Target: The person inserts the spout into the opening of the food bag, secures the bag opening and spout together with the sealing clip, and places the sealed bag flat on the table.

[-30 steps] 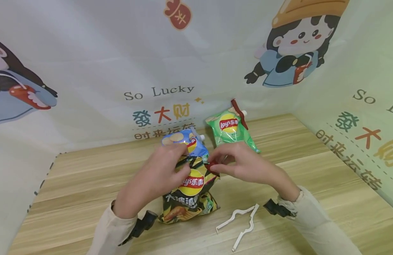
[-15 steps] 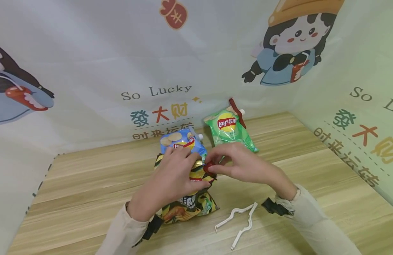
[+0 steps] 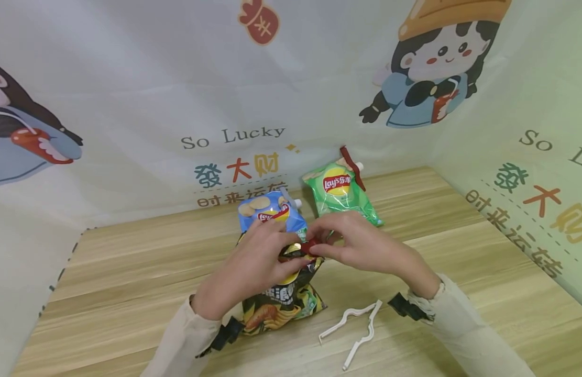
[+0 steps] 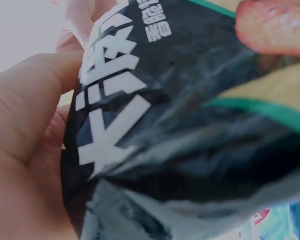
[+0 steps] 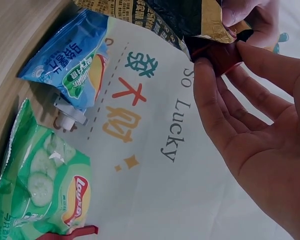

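Observation:
A black and yellow chip bag (image 3: 281, 301) is propped up on the table. Its top edge lies under my left hand (image 3: 253, 259), whose thumb and fingers pinch it; in the left wrist view the dark front of the bag (image 4: 185, 90) fills most of the picture. My right hand (image 3: 366, 243) pinches a dark red bag clip (image 5: 222, 56) at the bag's upper right corner. Fingers cover most of that clip. Close by in the right wrist view, the left hand's fingertips (image 5: 240, 12) grip the bag's gold edge.
Behind stands a blue chip bag (image 3: 257, 204) with a pale clip and white cap. Right of it leans a green chip bag (image 3: 338, 191) with a red clip (image 3: 353, 167). An unfolded white clip (image 3: 371, 330) lies in front, between the forearms. Printed cloth walls (image 3: 144, 131) enclose the table.
My left hand has slid right along the bag's top towards the right hand, now covering more of the logo. The right hand keeps its pinch on the red bag clip.

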Demonstrator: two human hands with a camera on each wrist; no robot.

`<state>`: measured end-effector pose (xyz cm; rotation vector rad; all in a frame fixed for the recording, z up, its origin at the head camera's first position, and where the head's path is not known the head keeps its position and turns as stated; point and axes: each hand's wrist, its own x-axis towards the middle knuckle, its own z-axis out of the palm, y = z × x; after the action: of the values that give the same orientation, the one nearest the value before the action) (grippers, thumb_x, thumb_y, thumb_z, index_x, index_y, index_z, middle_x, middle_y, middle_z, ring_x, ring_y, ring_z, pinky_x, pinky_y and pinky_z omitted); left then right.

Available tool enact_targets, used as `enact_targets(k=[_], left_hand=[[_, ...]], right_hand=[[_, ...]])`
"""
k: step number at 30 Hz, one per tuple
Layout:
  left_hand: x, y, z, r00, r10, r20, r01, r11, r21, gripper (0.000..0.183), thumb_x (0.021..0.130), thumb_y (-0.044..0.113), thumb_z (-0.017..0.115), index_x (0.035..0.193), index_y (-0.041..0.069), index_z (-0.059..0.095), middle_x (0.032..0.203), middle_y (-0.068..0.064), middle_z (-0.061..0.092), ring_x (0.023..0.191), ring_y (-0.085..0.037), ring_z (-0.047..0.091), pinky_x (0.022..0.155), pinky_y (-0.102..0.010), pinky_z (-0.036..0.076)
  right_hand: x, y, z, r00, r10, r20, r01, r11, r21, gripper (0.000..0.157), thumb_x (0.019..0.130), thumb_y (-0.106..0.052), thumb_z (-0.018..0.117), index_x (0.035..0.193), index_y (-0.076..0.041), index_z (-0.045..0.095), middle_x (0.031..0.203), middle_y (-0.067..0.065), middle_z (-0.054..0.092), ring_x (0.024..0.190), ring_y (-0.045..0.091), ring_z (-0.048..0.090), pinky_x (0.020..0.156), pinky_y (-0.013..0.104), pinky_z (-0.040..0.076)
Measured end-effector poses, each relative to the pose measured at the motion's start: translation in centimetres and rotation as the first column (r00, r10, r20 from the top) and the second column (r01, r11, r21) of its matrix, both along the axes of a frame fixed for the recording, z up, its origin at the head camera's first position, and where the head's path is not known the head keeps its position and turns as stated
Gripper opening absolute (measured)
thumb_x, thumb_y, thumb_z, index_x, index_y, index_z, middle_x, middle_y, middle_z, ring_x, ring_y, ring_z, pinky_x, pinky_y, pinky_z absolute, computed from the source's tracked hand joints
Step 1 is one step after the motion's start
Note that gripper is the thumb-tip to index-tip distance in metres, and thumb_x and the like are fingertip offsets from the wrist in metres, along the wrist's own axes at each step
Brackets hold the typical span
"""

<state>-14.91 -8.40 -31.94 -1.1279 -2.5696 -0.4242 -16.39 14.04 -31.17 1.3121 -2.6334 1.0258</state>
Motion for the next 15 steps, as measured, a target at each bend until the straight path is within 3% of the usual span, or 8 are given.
enact_targets(k=[8,15], left_hand=[[-0.62,0.08,-0.57,0.999,-0.051,-0.011,0.052,0.997,0.06,0.02,0.084,0.034,0.079,0.074,0.02,0.069,0.061,0.014,0.048,0.063,-0.007,0.046,0.063,-0.029,0.033],[-0.77,0.14,-0.82,0.998,-0.054,-0.015,0.055,0.995,0.078,0.017,0.084,0.034,0.078,0.077,0.021,0.07,0.063,0.015,0.052,0.062,-0.006,0.047,0.062,-0.029,0.034]], right_hand=[[-0.1,0.19,-0.13,0.999,0.013,-0.029,-0.013,1.0,0.003,0.012,0.095,-0.014,0.069,0.106,-0.012,0.07,0.097,-0.006,0.07,0.087,0.005,0.065,0.074,0.027,0.055],[-0.03,0.36,0.03,1.0,0.022,-0.02,-0.022,1.0,0.0,0.014,0.096,-0.015,0.067,0.109,-0.011,0.07,0.098,-0.006,0.07,0.088,0.005,0.066,0.076,0.028,0.055]])
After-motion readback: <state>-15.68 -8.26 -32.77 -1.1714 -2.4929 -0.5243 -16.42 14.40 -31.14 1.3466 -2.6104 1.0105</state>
